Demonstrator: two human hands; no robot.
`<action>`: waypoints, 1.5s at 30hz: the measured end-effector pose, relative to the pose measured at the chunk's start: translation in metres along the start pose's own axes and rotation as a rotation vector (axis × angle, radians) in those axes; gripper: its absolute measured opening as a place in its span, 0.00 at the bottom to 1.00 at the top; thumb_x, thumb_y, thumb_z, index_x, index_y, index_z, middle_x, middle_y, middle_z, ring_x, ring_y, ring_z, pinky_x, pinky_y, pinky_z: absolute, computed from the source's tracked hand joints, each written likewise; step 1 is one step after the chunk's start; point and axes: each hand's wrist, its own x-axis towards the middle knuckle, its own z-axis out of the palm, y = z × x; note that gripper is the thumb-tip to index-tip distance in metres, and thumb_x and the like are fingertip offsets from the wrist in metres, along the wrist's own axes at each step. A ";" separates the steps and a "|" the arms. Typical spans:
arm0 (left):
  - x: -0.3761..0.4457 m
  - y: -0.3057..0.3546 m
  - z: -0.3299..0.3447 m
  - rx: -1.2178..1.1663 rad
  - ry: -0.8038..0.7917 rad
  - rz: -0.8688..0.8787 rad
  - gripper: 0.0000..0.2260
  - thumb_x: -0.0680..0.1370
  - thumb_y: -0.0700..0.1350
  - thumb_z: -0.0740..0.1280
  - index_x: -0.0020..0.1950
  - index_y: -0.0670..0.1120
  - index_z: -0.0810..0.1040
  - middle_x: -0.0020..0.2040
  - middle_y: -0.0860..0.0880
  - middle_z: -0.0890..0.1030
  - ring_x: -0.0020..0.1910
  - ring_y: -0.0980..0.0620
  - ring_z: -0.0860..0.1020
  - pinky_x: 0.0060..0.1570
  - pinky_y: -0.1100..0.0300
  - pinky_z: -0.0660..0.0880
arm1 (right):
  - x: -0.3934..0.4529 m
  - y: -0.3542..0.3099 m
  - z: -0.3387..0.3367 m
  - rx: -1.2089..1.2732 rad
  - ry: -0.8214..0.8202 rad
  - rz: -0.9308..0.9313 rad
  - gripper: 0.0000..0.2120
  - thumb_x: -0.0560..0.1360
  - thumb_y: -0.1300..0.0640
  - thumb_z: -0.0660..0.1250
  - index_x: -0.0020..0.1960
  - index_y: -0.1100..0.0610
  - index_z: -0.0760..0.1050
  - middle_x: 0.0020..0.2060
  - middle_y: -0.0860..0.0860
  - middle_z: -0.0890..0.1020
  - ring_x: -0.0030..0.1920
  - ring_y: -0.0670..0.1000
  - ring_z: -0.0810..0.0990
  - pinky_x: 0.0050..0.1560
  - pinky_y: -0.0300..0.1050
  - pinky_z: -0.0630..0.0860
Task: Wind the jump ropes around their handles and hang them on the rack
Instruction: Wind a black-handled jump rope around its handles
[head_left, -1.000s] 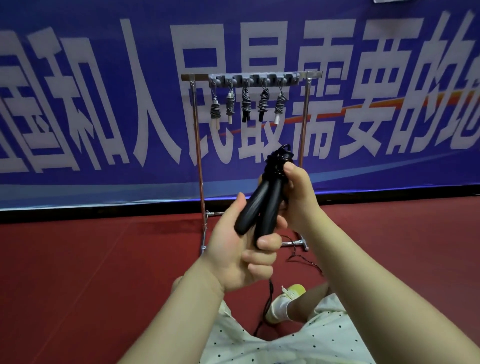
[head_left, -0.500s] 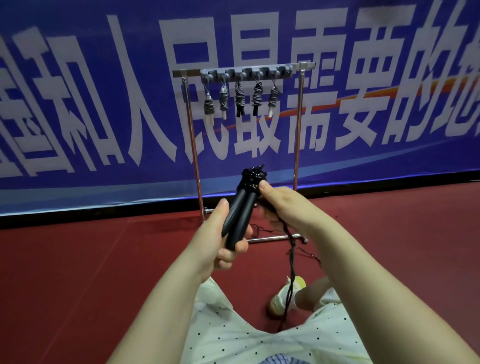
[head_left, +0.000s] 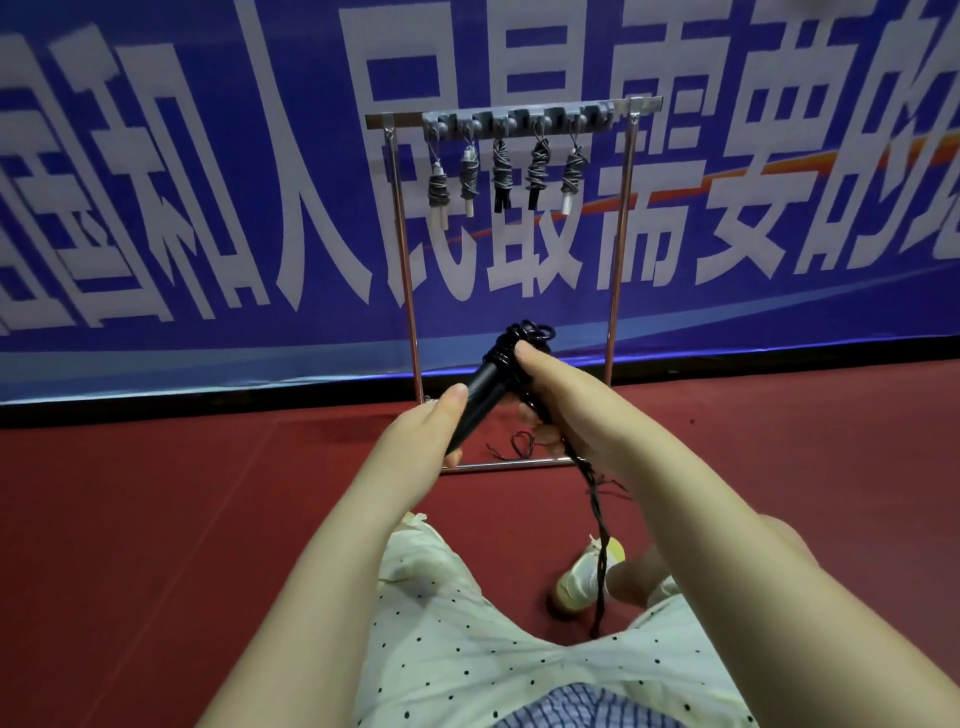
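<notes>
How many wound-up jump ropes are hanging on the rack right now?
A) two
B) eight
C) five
C: five wound bundles hang in a row from the top bar of the rack, from the leftmost bundle to the rightmost bundle.

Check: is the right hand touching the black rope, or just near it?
Touching. The head view shows the right hand with its fingers curled round the black rope, which runs out below the palm, while the left hand grips the black handles.
</notes>
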 end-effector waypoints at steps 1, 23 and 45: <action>0.000 -0.001 0.000 0.035 0.017 0.027 0.23 0.79 0.60 0.54 0.49 0.42 0.77 0.32 0.52 0.74 0.27 0.55 0.69 0.36 0.56 0.67 | 0.000 0.001 0.001 0.047 -0.003 0.012 0.29 0.74 0.32 0.57 0.50 0.58 0.79 0.30 0.50 0.70 0.25 0.46 0.64 0.27 0.39 0.60; -0.017 0.016 -0.007 0.269 0.255 0.301 0.11 0.70 0.57 0.66 0.51 0.56 0.75 0.45 0.55 0.75 0.44 0.61 0.73 0.39 0.66 0.65 | -0.015 -0.009 0.020 0.422 0.023 -0.019 0.26 0.80 0.40 0.50 0.58 0.61 0.73 0.35 0.53 0.77 0.30 0.49 0.73 0.29 0.40 0.70; -0.043 0.035 -0.001 -0.502 -0.700 0.021 0.19 0.72 0.55 0.62 0.47 0.40 0.80 0.35 0.45 0.81 0.29 0.50 0.79 0.24 0.63 0.66 | -0.024 -0.018 0.017 0.305 0.019 -0.441 0.18 0.56 0.38 0.69 0.28 0.54 0.78 0.26 0.52 0.74 0.28 0.52 0.67 0.33 0.48 0.53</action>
